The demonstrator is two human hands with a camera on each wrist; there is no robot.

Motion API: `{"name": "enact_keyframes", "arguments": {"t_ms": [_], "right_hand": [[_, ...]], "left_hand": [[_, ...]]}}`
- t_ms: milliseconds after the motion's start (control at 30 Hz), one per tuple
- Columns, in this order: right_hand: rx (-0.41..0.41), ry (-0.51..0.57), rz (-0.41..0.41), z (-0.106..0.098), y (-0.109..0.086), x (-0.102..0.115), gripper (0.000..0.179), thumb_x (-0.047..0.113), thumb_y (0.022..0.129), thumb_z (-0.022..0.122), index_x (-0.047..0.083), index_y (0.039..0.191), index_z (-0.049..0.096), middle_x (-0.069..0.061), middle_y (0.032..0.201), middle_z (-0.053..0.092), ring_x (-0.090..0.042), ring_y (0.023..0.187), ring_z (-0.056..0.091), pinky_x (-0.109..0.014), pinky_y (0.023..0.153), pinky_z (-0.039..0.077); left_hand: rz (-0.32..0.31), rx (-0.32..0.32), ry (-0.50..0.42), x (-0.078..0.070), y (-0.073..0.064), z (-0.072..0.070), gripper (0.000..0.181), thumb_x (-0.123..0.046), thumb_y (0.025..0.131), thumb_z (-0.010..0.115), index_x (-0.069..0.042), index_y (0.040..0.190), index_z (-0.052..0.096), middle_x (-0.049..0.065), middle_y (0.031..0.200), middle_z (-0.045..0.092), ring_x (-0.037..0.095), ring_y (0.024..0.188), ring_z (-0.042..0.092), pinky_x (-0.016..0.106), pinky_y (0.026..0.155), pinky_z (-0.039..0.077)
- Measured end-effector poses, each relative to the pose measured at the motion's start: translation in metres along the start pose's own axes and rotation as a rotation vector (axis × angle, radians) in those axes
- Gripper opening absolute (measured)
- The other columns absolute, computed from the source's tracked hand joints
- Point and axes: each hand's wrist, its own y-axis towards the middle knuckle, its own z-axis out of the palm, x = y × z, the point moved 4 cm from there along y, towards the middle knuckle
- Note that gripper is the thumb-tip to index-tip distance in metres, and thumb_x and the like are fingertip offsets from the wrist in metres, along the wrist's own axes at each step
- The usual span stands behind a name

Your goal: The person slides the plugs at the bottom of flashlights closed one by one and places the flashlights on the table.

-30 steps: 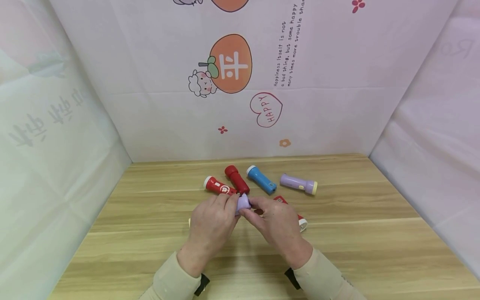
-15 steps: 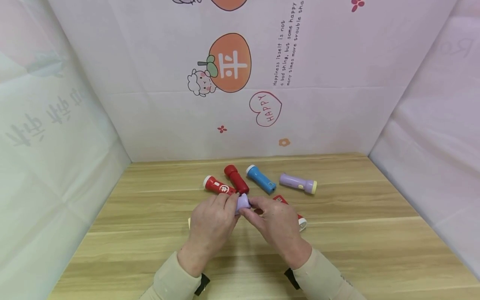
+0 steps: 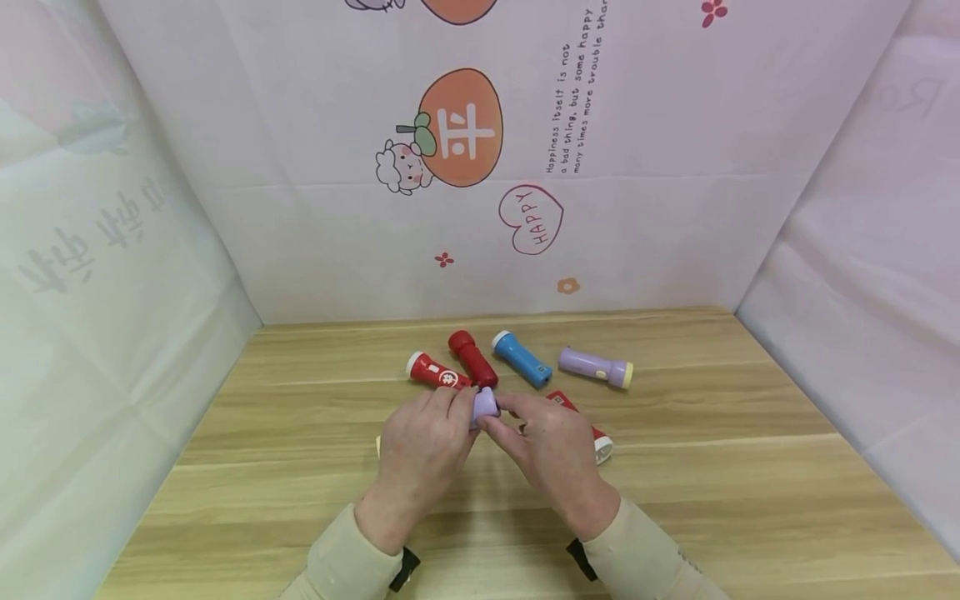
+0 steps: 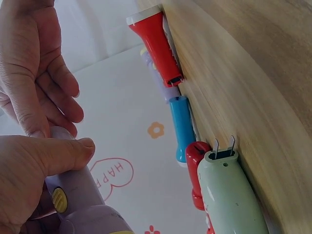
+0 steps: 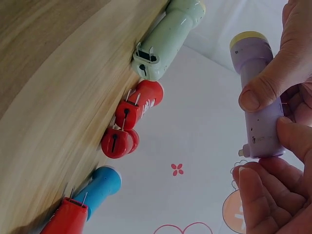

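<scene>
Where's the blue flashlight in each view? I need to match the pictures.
Head: blue flashlight just right of centre, below mid-height.
Left wrist: blue flashlight slightly right of centre.
Right wrist: blue flashlight at lower left, partly hidden by a red flashlight.
Shared landmark: the held purple flashlight, in all three.

The blue cylindrical plastic flashlight (image 3: 522, 360) has a white rim. Left of it: a dark-red plastic flashlight (image 3: 473, 358) and a white-rimmed red plastic flashlight (image 3: 431, 369) with 1 white emblem (image 3: 448, 377). Right of it: a yellow-rimmed lilac plastic flashlight (image 3: 588, 364). In front: a dark-flecked lilac plastic flashlight (image 5: 263, 129), its switch (image 4: 60, 200) yellow.
</scene>
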Motion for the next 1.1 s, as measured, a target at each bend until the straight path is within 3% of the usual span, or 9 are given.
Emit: {"name": "enact_keyframes", "arguments": {"t_ms": [267,533,1100], "right_hand": [[-0.003,0.002,0.004,0.0002,-0.0012,0.0008,0.036,0.033,0.077,0.094,0.012,0.103,0.082,0.004,0.093,0.081,-0.001,0.054,0.053,-0.01,0.049,0.039],[-0.007,0.012,0.012,-0.0004,-0.0018,0.0017,0.034,0.032,0.076,0.094,0.013,0.103,0.082,0.005,0.093,0.081,-0.002,0.059,0.06,-0.014,0.053,0.047],[-0.026,0.014,0.022,-0.0017,-0.0023,0.0021,0.035,0.032,0.075,0.095,0.013,0.101,0.082,0.005,0.091,0.081,-0.003,0.059,0.063,-0.016,0.053,0.049]], "left_hand": [[0.001,-0.004,0.0,-0.0008,-0.0013,-0.0016,0.042,-0.031,0.078,0.094,-0.006,0.106,0.075,0.007,0.086,0.073,0.019,0.061,0.063,0.029,0.047,0.048],[0.0,0.006,0.009,-0.0009,-0.0029,-0.0011,0.04,-0.031,0.08,0.093,-0.007,0.107,0.076,0.006,0.087,0.074,0.019,0.062,0.063,0.028,0.048,0.049],[-0.003,-0.001,0.001,-0.002,-0.001,-0.0037,0.041,-0.03,0.078,0.094,-0.007,0.106,0.075,0.007,0.086,0.073,0.019,0.06,0.061,0.028,0.047,0.046]]}}
